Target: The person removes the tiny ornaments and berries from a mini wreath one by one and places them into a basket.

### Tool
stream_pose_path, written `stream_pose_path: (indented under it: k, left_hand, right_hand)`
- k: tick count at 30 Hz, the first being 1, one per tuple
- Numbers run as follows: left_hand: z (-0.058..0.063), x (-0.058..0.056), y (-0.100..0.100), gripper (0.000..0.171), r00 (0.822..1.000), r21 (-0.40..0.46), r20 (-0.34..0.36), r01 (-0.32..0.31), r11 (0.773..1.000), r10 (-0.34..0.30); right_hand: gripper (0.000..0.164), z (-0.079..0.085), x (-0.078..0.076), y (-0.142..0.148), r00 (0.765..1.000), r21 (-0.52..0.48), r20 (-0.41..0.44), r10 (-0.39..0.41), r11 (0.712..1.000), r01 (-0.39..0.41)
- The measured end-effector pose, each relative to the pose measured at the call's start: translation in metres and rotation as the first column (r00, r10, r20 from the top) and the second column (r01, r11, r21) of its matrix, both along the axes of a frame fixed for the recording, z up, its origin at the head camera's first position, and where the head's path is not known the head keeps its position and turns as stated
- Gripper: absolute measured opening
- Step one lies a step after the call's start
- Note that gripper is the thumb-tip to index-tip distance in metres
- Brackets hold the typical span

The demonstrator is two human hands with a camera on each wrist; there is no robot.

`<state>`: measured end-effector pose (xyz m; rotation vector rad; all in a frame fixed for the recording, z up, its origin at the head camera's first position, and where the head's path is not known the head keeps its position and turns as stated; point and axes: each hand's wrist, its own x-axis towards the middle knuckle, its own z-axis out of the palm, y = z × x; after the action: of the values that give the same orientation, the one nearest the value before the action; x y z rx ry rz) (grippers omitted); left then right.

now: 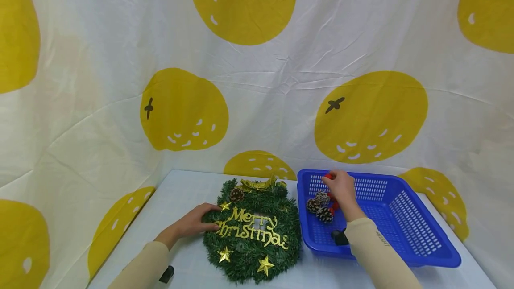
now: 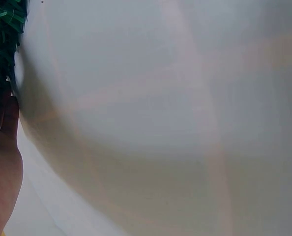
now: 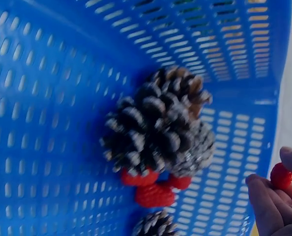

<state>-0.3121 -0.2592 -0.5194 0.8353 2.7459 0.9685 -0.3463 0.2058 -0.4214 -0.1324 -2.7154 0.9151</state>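
Observation:
A green Christmas wreath (image 1: 249,260) lies on the table with gold "Merry Christmas" lettering (image 1: 241,231), gold stars (image 1: 265,265), a pine cone (image 1: 236,195) and a gold bow (image 1: 259,185). My left hand (image 1: 198,221) rests against its left edge, thumb and fingers apart; the fingertips are partly hidden in the greenery. Above the back left part of a blue basket (image 1: 425,260), my right hand (image 1: 341,188) pinches a small red artificial berry (image 3: 281,176) between thumb and fingers. Several frosted pine cones (image 3: 141,128) and red berries (image 3: 156,194) lie below it in the basket.
The basket stands right beside the wreath on a pale table (image 1: 176,191). A white cloth with yellow fruit prints (image 1: 257,66) hangs behind and around the table.

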Motion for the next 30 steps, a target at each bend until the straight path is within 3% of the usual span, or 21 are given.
stream_pose_path:
  k: [11, 18, 30]
  left_hand:
    - [-0.001, 0.0, 0.002, 0.057, 1.0, -0.005, -0.005, -0.006, 1.0, 0.006]
    - [0.004, 0.002, 0.003, 0.059, 1.0, -0.002, -0.02, -0.005, 1.0, 0.005]
    - [0.002, 0.002, 0.002, 0.059, 1.0, -0.006, -0.014, -0.002, 1.0, 0.002]
  right_hand:
    - [0.036, -0.017, -0.002, 0.017, 0.992, 0.084, 0.119, -0.04, 0.996, 0.03]
    - [0.034, -0.019, -0.004, 0.02, 0.992, 0.066, 0.121, -0.038, 0.997, 0.03]
    - [0.034, -0.022, -0.006, 0.02, 0.987, 0.086, 0.152, -0.043, 0.996, 0.03]
